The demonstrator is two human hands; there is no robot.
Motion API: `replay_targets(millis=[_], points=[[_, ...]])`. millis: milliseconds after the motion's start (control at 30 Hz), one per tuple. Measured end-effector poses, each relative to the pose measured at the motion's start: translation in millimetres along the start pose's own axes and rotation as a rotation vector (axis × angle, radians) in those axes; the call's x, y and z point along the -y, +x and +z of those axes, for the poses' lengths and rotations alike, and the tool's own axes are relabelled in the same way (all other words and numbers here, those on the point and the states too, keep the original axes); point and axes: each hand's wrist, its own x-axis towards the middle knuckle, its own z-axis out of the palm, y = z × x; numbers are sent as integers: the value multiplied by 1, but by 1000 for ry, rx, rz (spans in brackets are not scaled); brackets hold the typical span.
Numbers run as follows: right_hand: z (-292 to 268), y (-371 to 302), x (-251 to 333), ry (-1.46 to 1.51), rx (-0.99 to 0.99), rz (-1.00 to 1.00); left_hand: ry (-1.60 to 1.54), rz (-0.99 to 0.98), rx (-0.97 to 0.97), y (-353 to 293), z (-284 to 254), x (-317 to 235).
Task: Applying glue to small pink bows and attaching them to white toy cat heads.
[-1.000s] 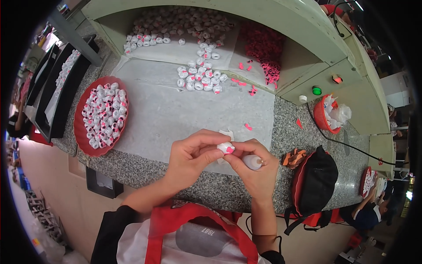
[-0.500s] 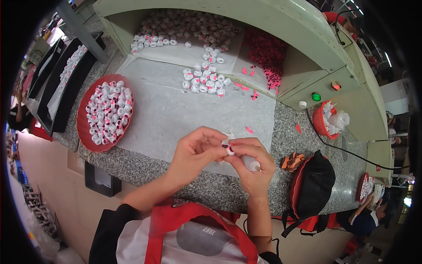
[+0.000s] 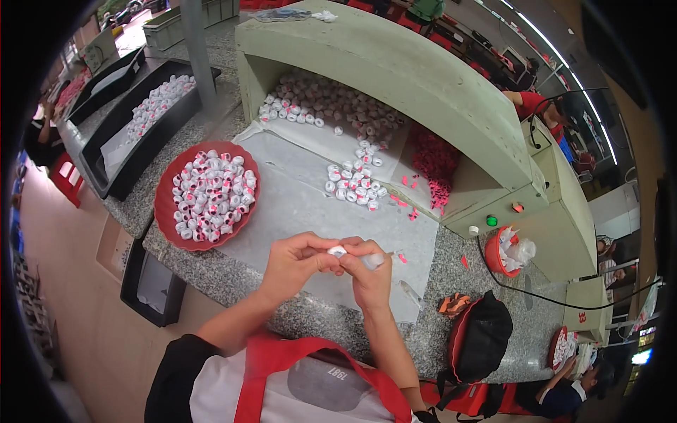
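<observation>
Over the near edge of the work sheet, my left hand [image 3: 297,262] and my right hand [image 3: 368,276] meet, fingertips pinched around a small white round piece [image 3: 337,251]. Its pale side shows; the fingers cover the rest. A small translucent white bottle [image 3: 373,261] is also tucked in my right hand, lying across thumb and forefinger. Left of my hands is a red scalloped dish [image 3: 163,215], heaped with similar white pieces marked pink and black. Beyond my hands, a group of white pieces [image 3: 352,187] lies on the sheet.
A pale green metal hood [image 3: 395,53] covers piles of white pieces and small pink parts [image 3: 431,161]. To the right are a red basket [image 3: 496,261] of bottles, a black cable and a black bag [image 3: 486,338]. Black trays [image 3: 106,180] stand left. A co-worker [image 3: 564,395] sits far right.
The view has shifted, showing more of the far side. Between my fingers, the piece has turned: its pink and black marks showed before, its white side now. My right hand still keeps the bottle.
</observation>
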Motion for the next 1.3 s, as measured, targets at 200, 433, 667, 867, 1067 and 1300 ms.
replay_targets(millis=[200, 433, 667, 867, 1067, 1300], points=[[21, 15, -35, -264, -80, 91, 867, 273, -488, 20, -97, -18], [-20, -4, -12, -334, -229, 167, 1599, 562, -712, 76, -91, -5], [-44, -29, 8, -360, -305, 49, 1470, 238, -465, 142, -36, 89], [-53, -37, 46, -312, -312, -140, -209, -207, 92, 80, 7, 33], [-20, -53, 72, -630, -440, -375, 250, 227, 95, 30, 53, 19], [-21, -64, 74, -982, -398, -735, 406, 333, 93, 28, 59, 18]])
